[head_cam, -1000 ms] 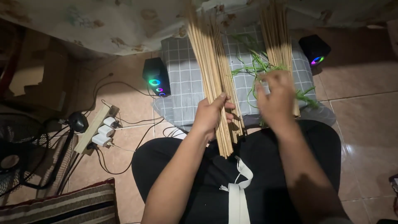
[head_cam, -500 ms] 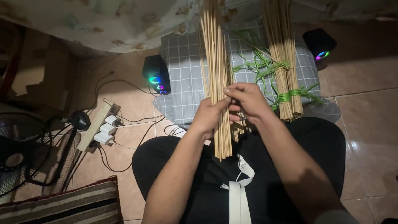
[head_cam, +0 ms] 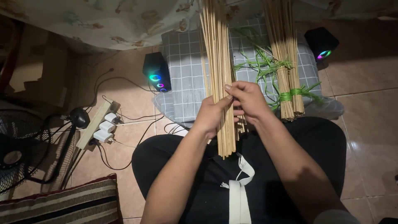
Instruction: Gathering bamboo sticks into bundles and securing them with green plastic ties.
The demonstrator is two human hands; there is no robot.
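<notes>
A loose bundle of long thin bamboo sticks [head_cam: 215, 49] runs from my lap up over a grey checked cushion [head_cam: 182, 79]. My left hand [head_cam: 210, 117] is wrapped around the bundle's lower part. My right hand [head_cam: 248, 99] presses against the same sticks from the right, fingers curled on them. A second bundle of sticks [head_cam: 286, 62], tied with green strips [head_cam: 292, 93], lies on the cushion to the right, untouched. Loose green strips [head_cam: 257, 62] lie between the two bundles.
Two black speakers with coloured lights stand on the tiled floor, one at the left [head_cam: 156, 72], one at the right [head_cam: 321, 43]. A power strip with plugs and cables [head_cam: 97, 126], a fan [head_cam: 18, 153] and a striped pillow [head_cam: 62, 205] lie to the left.
My right hand came left from the tied bundle onto the loose sticks, which swung from a tilt to nearly upright in view. My left hand kept its hold.
</notes>
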